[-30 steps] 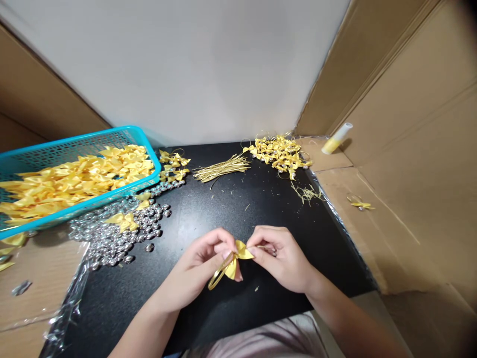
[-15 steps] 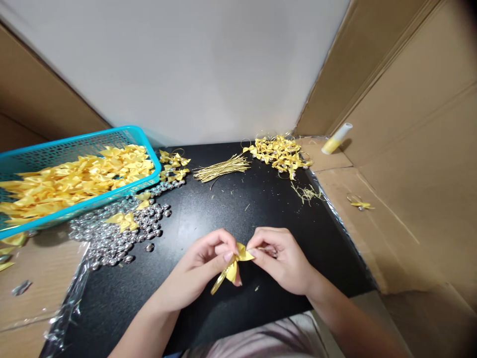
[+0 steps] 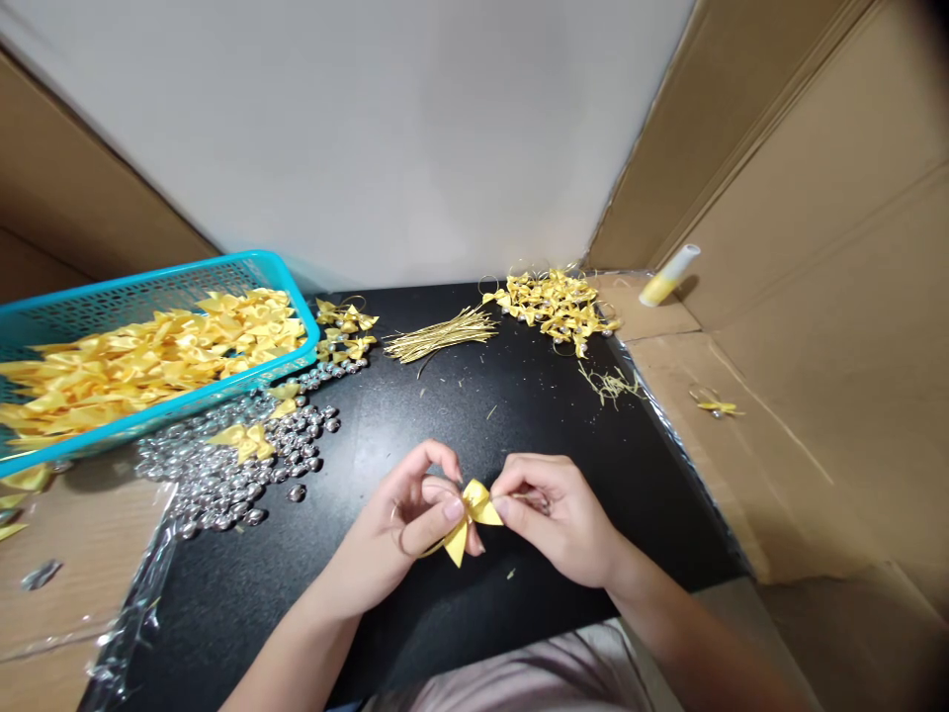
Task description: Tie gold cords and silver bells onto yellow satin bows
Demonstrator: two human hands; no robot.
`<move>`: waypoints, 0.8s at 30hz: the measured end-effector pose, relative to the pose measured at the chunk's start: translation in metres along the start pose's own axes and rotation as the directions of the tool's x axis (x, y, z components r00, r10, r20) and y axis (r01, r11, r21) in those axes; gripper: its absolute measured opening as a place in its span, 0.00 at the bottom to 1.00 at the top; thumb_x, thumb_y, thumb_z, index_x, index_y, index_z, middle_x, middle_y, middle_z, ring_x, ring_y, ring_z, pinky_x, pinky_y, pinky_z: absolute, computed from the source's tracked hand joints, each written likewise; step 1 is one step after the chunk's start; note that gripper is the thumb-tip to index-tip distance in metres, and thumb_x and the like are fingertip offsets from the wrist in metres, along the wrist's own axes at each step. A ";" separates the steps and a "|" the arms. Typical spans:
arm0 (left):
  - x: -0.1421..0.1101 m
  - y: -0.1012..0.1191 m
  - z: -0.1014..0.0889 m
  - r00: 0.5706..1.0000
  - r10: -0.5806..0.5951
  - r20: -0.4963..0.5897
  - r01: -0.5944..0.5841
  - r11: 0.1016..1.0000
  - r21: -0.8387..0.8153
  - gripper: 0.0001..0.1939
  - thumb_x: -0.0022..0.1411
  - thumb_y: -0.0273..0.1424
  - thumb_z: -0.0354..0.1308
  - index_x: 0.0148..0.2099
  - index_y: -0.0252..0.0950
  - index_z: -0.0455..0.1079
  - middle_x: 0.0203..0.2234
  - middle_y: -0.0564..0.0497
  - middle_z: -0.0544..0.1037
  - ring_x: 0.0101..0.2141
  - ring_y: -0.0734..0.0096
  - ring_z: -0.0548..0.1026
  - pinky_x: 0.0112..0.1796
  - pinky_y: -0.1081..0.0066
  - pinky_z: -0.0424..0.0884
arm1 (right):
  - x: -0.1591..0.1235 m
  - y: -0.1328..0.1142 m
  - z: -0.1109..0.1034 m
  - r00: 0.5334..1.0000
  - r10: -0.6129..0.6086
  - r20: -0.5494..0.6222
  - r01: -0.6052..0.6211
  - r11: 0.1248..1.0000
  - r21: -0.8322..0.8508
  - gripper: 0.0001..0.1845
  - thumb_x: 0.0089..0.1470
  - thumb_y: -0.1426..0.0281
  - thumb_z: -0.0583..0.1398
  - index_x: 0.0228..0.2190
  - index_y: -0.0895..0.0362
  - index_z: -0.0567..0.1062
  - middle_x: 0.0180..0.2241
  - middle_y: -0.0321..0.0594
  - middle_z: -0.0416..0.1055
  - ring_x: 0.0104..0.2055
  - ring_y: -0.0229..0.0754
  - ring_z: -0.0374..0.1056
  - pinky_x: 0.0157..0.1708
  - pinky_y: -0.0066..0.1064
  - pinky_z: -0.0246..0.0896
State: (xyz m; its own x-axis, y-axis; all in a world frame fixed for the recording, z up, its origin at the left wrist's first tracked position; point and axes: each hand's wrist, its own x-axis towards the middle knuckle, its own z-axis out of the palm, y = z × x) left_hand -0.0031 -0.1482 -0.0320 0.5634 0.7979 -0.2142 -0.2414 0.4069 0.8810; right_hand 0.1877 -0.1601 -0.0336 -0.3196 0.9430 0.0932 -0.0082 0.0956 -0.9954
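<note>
A yellow ribbon bow (image 3: 478, 502) is held low over the black table, between my two hands. My left hand (image 3: 419, 519) pinches its left side with thumb and fingers, the index finger lifted. A thin gold cord loops from the bow around my left thumb. My right hand (image 3: 556, 509) is closed, thumb and index finger pinching the bow's right edge. Something thin and gold shows among the curled right fingers, mostly hidden. Whether a bell hangs on this bow I cannot tell.
On the left, a turquoise basket (image 3: 301, 307) holds many yellow bows; silver bells (image 3: 222, 485) lie before it. Gold cords (image 3: 443, 334) and a pile of bows with bells (image 3: 556, 302) lie at the back. Cord scraps (image 3: 612, 384) and a translucent tube (image 3: 671, 275) are at the right.
My left index finger has lifted off the bow. The gold cord, which hung down in front, now curves left around my thumb. The bow has turned slightly; my right hand has hardly moved.
</note>
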 end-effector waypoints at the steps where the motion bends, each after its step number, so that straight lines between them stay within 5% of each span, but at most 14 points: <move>1: 0.000 0.001 0.000 1.000 0.005 -0.015 -0.004 1.000 0.023 0.11 0.61 0.36 0.62 0.38 0.38 0.62 0.22 0.55 0.79 0.24 0.77 0.75 0.27 0.80 0.66 | 0.000 0.000 0.000 1.000 0.002 -0.002 -0.002 1.000 -0.002 0.08 0.55 0.75 0.60 0.24 0.60 0.73 0.22 0.32 0.61 0.22 0.29 0.53 0.21 0.23 0.46; 10: -0.001 0.001 -0.003 0.982 0.152 -0.112 -0.117 0.955 0.272 0.06 0.59 0.32 0.64 0.32 0.38 0.72 0.26 0.56 0.75 0.27 0.78 0.70 0.29 0.79 0.65 | -0.001 0.000 0.000 0.999 0.018 -0.031 -0.018 1.000 -0.003 0.08 0.55 0.74 0.60 0.24 0.60 0.73 0.23 0.32 0.62 0.22 0.29 0.54 0.21 0.23 0.47; 20: -0.003 0.014 -0.012 0.969 0.115 -0.218 -0.043 0.949 0.312 0.08 0.60 0.31 0.60 0.43 0.40 0.74 0.34 0.48 0.78 0.35 0.66 0.75 0.36 0.70 0.70 | -0.002 0.002 0.000 0.997 0.046 -0.065 -0.045 0.999 0.016 0.08 0.54 0.74 0.60 0.24 0.59 0.72 0.22 0.31 0.62 0.21 0.30 0.54 0.21 0.24 0.46; 22: -0.005 0.011 -0.012 0.914 0.235 -0.330 -0.119 0.934 0.337 0.07 0.61 0.30 0.57 0.42 0.39 0.74 0.33 0.48 0.77 0.34 0.66 0.74 0.34 0.70 0.70 | -0.003 0.003 0.001 0.995 0.057 -0.084 -0.054 0.998 0.033 0.08 0.54 0.73 0.60 0.24 0.59 0.71 0.22 0.31 0.61 0.21 0.30 0.53 0.21 0.24 0.45; 24: -0.009 0.006 -0.008 0.740 0.512 -0.436 -0.275 0.822 0.498 0.04 0.59 0.29 0.57 0.37 0.38 0.73 0.30 0.50 0.74 0.32 0.67 0.72 0.32 0.70 0.67 | -0.003 0.004 0.002 0.992 0.073 -0.106 -0.067 0.996 0.059 0.08 0.54 0.73 0.60 0.24 0.59 0.71 0.21 0.31 0.61 0.21 0.30 0.52 0.21 0.25 0.45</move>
State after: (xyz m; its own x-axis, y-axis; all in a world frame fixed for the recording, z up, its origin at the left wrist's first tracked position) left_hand -0.0156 -0.1493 -0.0284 -0.0510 0.9928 0.1087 0.0401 -0.1067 0.9935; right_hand 0.1864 -0.1632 -0.0376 -0.2175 0.9758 0.0224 -0.0427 0.0134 -0.9990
